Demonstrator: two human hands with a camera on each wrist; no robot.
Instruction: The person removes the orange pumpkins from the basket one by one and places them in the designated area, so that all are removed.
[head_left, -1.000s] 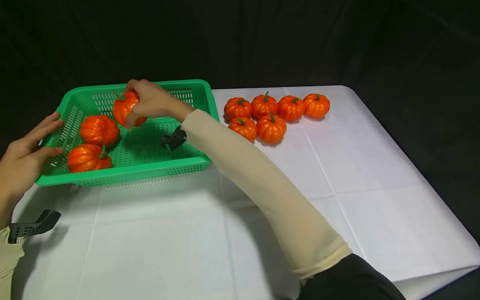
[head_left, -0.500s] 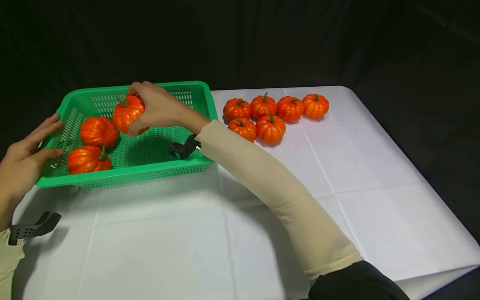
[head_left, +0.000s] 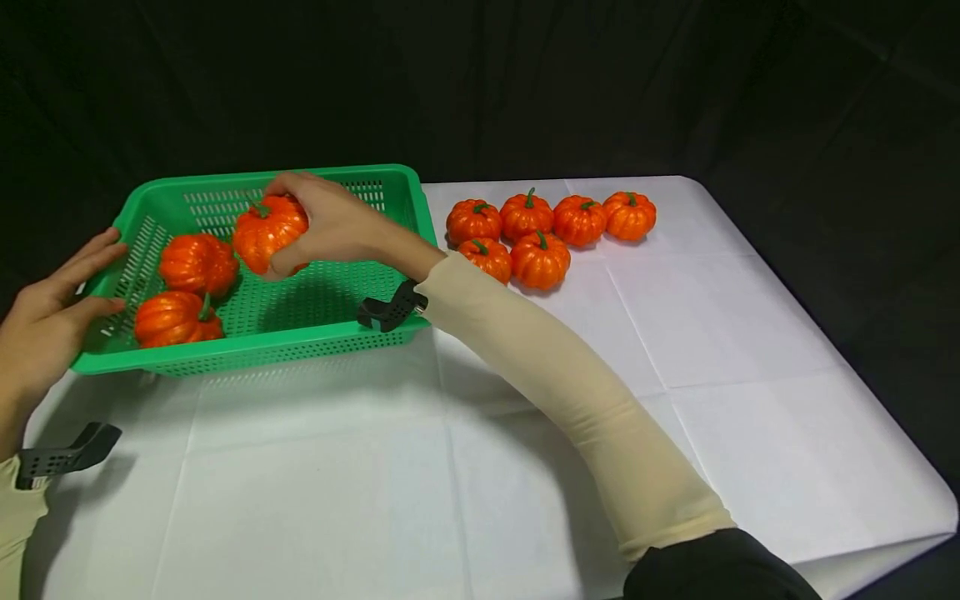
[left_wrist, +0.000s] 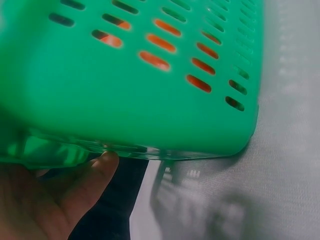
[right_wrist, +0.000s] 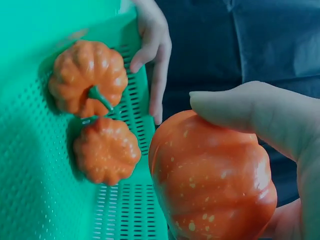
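Observation:
My right hand (head_left: 326, 221) grips a small orange pumpkin (head_left: 270, 233) with a green stem, held over the green basket (head_left: 277, 340). In the right wrist view the thumb lies along one side of that pumpkin (right_wrist: 210, 185). Two more pumpkins sit inside at the basket's left end: one farther back (head_left: 198, 265), the other in front (head_left: 176, 319), its stem toward the right. My left hand (head_left: 52, 312) holds the basket's left end, thumb over the rim and fingers along the outside. The left wrist view has the slotted basket wall (left_wrist: 125, 100) up close, orange showing through.
Several pumpkins (head_left: 542, 260) stand grouped on the white tablecloth (head_left: 562, 350) to the right of the basket, in two rows. A black cloth (head_left: 480, 83) hangs behind the table. Dark wrist mounts (head_left: 392, 308) stick out from both wrists.
My right hand has drawn back to the right and slightly toward me, carrying the pumpkin with it. The left hand and the basket have stayed nearly in place.

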